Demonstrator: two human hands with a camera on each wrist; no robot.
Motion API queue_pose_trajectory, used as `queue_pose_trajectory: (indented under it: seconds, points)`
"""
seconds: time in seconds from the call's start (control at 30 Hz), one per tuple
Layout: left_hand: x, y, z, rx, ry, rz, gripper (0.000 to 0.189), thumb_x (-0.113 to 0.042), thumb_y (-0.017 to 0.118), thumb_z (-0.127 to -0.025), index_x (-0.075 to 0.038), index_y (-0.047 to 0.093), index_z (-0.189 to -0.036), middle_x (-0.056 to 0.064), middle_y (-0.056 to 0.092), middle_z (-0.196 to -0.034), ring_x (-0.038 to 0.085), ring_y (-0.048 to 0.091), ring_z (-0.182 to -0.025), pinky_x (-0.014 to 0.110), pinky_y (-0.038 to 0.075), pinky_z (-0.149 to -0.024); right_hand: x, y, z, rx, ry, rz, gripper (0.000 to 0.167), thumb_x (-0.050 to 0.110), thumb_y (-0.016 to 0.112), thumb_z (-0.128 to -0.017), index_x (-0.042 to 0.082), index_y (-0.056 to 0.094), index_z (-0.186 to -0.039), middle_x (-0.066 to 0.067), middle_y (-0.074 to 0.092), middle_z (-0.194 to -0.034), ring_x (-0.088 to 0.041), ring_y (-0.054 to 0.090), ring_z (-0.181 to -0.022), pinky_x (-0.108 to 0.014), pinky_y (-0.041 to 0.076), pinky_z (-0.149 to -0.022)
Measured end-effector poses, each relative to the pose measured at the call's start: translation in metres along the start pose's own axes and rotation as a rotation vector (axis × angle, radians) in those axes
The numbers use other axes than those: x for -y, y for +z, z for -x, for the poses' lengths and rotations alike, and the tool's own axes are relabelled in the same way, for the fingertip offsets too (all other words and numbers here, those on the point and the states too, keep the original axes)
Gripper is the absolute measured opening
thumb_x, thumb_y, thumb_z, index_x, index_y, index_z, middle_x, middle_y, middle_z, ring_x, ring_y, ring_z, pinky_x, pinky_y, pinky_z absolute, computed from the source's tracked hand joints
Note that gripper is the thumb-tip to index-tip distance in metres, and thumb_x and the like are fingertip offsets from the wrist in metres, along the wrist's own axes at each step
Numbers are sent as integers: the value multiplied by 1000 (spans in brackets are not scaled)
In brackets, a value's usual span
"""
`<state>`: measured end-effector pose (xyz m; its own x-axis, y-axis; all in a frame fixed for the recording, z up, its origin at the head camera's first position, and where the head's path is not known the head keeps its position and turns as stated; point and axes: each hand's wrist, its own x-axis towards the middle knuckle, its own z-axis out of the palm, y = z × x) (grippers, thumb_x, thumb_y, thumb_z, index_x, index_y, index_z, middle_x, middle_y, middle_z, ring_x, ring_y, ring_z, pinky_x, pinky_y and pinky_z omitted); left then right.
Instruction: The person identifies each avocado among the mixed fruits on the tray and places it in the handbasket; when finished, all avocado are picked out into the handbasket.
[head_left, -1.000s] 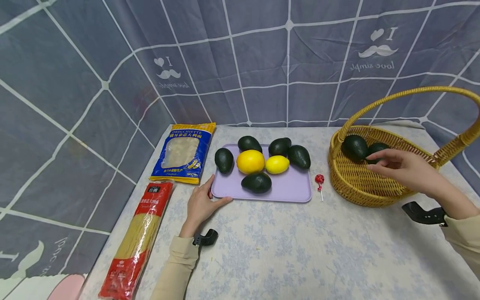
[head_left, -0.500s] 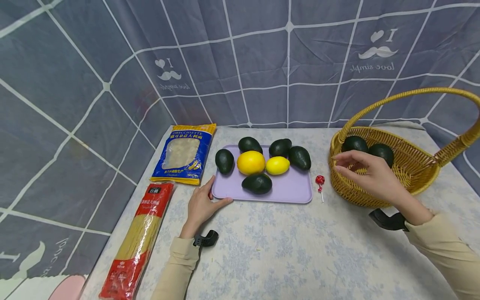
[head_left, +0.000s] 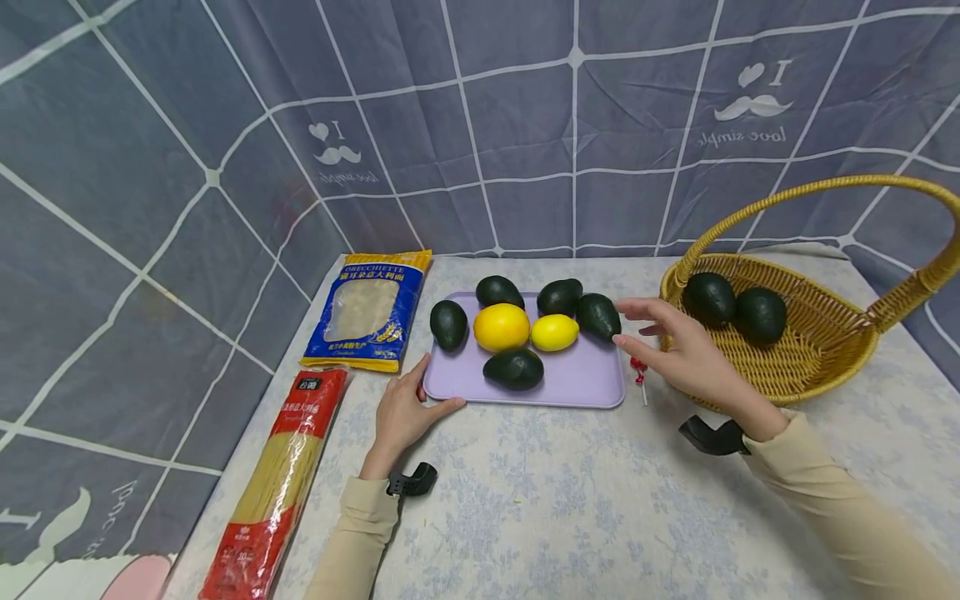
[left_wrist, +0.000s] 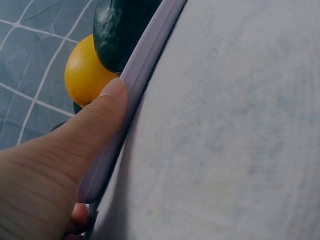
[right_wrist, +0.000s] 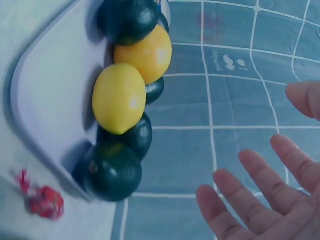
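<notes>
My left hand grips the front left corner of a lilac tray. In the left wrist view the thumb lies against the tray's rim, with fingertips showing past the corner. On the tray are several dark green avocados, one of them near the front, an orange-yellow lemon and a smaller bright yellow lemon. My right hand hovers at the tray's right end with thumb and fingers spread. Its fingertips come right up to the rightmost avocado. In the right wrist view nothing is between its fingers.
A wicker basket with a tall arched handle and two avocados stands at the right. A red lollipop lies between tray and basket, partly under my right hand. At the left lie an orecchiette bag and a spaghetti pack.
My right hand has moved left, from inside the basket, across its rim, to the rightmost avocado on the tray. Two avocados stay in the basket. My left hand has not moved.
</notes>
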<state>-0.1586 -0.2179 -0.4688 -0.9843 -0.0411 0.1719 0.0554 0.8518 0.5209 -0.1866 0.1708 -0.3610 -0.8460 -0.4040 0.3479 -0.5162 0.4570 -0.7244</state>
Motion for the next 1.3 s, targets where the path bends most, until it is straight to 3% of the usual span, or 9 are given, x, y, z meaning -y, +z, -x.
queue_pose_trajectory:
  seconds: [0.13,0.37,0.67,1.03,1.3]
  points:
    - [0,-1,1,-4,0,-1,100,-56,80,-67,-9,40,-146,2,41,-71,22,38,-73,33,25,-60,-3,9,-9,-8,22,-71,46,14,65,-91,3,49,-133,-14,50,-132,-30,46,-119,-49,37,-92]
    - [-1,-2,1,-2,4,0,99,-55,80,-67,-9,40,-145,2,42,-71,22,38,-73,32,25,-59,-9,23,-24,-74,126,-139,52,23,64,-93,5,45,-137,-14,46,-136,-33,42,-123,-50,35,-95]
    - [-1,-1,1,-5,9,1,98,-55,79,-68,-9,40,-145,2,42,-71,22,38,-73,32,24,-59,-22,41,-42,-146,143,-95,50,23,61,-94,0,46,-136,-18,45,-136,-38,41,-122,-55,34,-92]
    - [1,-2,1,-15,21,2,98,-55,80,-68,-8,41,-145,2,43,-70,22,38,-72,32,25,-59,-47,51,-59,-117,302,-4,53,29,61,-94,2,46,-137,-23,41,-135,-41,38,-122,-53,33,-95]
    - [0,-1,1,-13,23,-1,98,-54,79,-68,-8,40,-145,2,43,-71,22,38,-73,32,26,-59,-54,54,-68,-35,423,68,59,30,60,-93,-1,41,-140,-30,37,-135,-43,35,-123,-52,28,-99]
